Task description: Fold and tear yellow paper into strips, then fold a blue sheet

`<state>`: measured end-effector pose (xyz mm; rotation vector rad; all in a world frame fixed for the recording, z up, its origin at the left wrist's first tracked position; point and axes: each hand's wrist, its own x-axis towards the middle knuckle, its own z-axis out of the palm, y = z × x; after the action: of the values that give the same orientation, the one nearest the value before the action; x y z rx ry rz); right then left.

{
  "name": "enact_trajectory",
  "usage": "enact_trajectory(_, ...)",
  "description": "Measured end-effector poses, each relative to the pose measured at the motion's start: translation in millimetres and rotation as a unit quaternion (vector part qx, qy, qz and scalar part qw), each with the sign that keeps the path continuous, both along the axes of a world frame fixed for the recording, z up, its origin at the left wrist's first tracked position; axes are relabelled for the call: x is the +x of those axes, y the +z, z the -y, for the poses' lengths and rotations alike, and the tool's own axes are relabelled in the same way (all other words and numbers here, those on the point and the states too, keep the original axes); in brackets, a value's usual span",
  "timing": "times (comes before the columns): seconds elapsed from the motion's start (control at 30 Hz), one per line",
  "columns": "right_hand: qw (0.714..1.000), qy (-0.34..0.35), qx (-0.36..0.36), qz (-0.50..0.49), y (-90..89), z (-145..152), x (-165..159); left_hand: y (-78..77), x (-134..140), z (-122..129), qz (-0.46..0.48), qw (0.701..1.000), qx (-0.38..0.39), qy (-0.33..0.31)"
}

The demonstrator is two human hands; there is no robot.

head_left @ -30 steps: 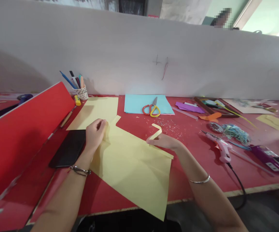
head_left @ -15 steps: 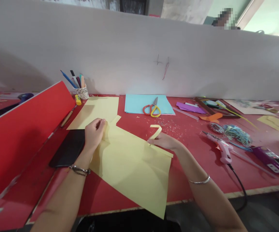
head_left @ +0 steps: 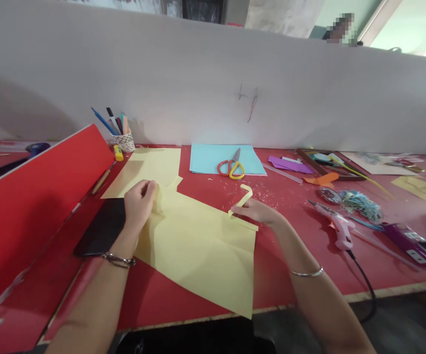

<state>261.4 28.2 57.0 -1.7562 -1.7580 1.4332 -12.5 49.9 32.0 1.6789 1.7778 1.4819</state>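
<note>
A large pale-yellow paper sheet [head_left: 198,250] lies at an angle over the front of the red table. My left hand [head_left: 138,202] is closed in a pinch on its upper left edge, which lifts and curves there. Along the sheet's far edge, my right hand [head_left: 256,211] pinches a narrow yellow paper strip [head_left: 245,197] between thumb and fingers. The strip's free end curls up above the hand. Whether the strip is still joined to the sheet I cannot tell. A second yellow sheet [head_left: 150,164] lies flat beyond my left hand.
Scissors [head_left: 231,168] rest on light-blue paper [head_left: 205,155]. At left stand a red board [head_left: 46,206], a pen cup [head_left: 125,141] and a black flat object [head_left: 100,228]. To the right are a pink glue gun [head_left: 340,228], its cord, shredded strands [head_left: 360,204] and a purple power strip [head_left: 415,246].
The large sheet has shifted a little left, and its near corner has risen. My left hand has moved slightly left; my right hand has moved slightly right. The strip's curled end has changed shape.
</note>
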Motion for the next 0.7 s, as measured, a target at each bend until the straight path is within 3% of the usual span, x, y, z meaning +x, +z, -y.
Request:
enact_trajectory(0.23, 0.988, 0.039, 0.024, 0.148, -2.5, 3.6, -12.2, -2.1, 0.1, -1.1, 0.002, 1.000, 0.000, 0.002)
enact_trajectory(0.5, 0.989, 0.110, 0.078, 0.062, -11.8, -0.7, -7.2, 1.0, 0.7, 1.2, 0.005, 1.000, -0.001, 0.003)
enact_trajectory(0.7, 0.997, 0.075, 0.033, 0.003, -13.5, -3.1, -2.3, 0.8, 0.3, -0.1, 0.007, 1.000, 0.005, 0.005)
